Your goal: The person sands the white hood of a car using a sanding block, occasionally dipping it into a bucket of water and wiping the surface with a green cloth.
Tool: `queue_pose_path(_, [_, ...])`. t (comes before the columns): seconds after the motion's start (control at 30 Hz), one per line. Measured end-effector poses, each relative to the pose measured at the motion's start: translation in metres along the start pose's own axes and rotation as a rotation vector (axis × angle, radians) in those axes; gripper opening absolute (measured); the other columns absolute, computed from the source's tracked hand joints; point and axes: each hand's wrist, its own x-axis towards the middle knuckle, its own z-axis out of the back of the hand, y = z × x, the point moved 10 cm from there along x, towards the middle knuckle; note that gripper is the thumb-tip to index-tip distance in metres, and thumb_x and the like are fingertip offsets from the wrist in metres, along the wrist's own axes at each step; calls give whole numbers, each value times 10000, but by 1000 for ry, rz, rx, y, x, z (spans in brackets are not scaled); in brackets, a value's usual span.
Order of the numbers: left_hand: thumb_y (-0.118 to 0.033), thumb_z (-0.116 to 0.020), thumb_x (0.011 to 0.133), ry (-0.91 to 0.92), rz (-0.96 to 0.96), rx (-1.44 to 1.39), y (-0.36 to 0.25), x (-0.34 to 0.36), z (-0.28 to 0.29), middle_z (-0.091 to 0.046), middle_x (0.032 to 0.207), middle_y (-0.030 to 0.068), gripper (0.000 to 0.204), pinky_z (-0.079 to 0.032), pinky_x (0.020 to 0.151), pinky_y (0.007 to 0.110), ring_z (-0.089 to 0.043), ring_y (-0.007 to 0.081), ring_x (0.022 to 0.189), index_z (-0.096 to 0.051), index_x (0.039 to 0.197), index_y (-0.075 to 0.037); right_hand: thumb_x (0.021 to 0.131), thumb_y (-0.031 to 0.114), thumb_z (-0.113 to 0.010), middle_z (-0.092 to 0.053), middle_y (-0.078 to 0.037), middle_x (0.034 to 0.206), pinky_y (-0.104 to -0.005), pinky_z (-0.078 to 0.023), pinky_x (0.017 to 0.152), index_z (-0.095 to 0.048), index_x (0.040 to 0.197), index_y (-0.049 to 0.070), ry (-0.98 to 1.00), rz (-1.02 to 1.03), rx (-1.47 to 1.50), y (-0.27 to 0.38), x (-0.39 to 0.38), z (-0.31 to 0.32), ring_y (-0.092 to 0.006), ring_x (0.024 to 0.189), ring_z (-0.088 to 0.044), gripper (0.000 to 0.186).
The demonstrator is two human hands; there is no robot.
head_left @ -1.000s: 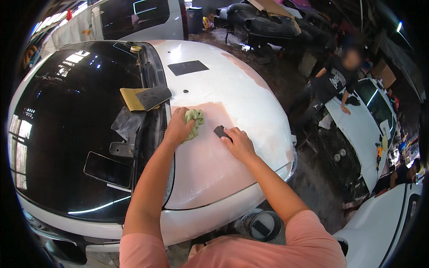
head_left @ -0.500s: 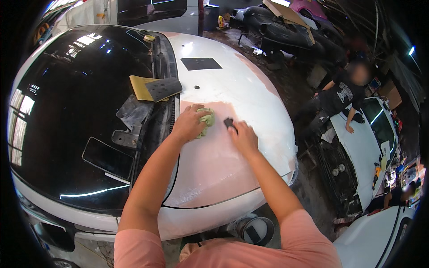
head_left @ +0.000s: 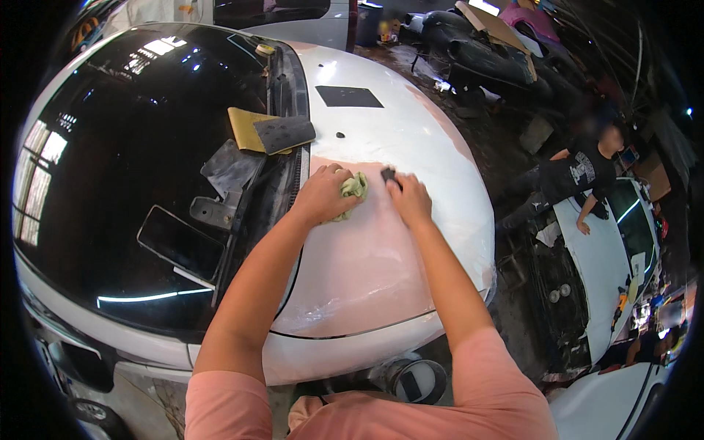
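Note:
My left hand (head_left: 323,196) is closed on a crumpled light-green cloth (head_left: 355,188), which rests on the pinkish patch (head_left: 352,279) of a white car hood (head_left: 411,117). To its right my right hand (head_left: 413,199) grips a small black piece of sandpaper (head_left: 388,175), pressed to the hood near the far edge of the patch. Its exact folding is hidden by my fingers. Wet, shiny streaks show on the near part of the patch. Farther up the hood lies a flat dark rectangular sheet (head_left: 350,97).
A yellow-backed sheet (head_left: 249,130) with a dark pad (head_left: 284,135) lies by the windshield base, near a phone (head_left: 180,239) on the glass. A bucket (head_left: 418,380) stands below the hood's near edge. At right a person (head_left: 591,165) leans on another white car (head_left: 603,260).
My right hand has slid the black sandpaper away from me toward the patch's far edge. The left hand stays on the cloth at about the same spot. The whole view has shifted slightly.

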Motion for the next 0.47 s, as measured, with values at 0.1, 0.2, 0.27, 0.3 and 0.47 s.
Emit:
queue_pose_path(0.1, [-442, -796, 844, -2, 27, -1, -2, -1, 0, -633, 1364, 179, 548, -490, 1093, 473, -582, 378, 1292, -729, 1236, -66, 1026, 384, -621, -674, -114, 1254, -525, -554, 947, -712, 1338, 128, -43, -4, 2, -2, 1, -2, -397, 1104, -636, 413])
queue_pose_path(0.2, [-418, -810, 834, -30, 74, 29, 26, -19, 10, -645, 1335, 158, 509, -500, 1068, 484, -589, 377, 1283, -730, 1184, -57, 1026, 389, -630, -680, -119, 1230, -526, -549, 952, -725, 1322, 115, 96, 9, 77, 28, -67, -7, -400, 1118, -631, 414])
queue_pose_path(0.27, [-409, -817, 833, -34, 90, 31, 33, -18, 9, -646, 1328, 156, 482, -503, 1063, 482, -588, 377, 1290, -733, 1142, -48, 1024, 387, -634, -678, -120, 1235, -527, -549, 951, -732, 1309, 108, 128, 51, 105, 30, -111, 1, -403, 1122, -632, 411])
queue_pose_path(0.3, [-412, -814, 835, -33, 74, 29, 28, -15, 10, -646, 1325, 159, 487, -502, 1067, 483, -587, 377, 1293, -735, 1150, -49, 1024, 386, -636, -677, -120, 1238, -527, -549, 950, -735, 1303, 104, 132, 75, 117, 31, -113, 6, -404, 1124, -633, 409])
queue_pose_path(0.47, [-440, -819, 839, 25, 73, 56, 14, -9, 5, -635, 1362, 170, 594, -494, 1100, 483, -580, 375, 1321, -710, 1299, -78, 1013, 432, -642, -666, -128, 1275, -521, -545, 990, -720, 1326, 103, 6, 16, 45, 9, 22, -30, -397, 1150, -640, 460])
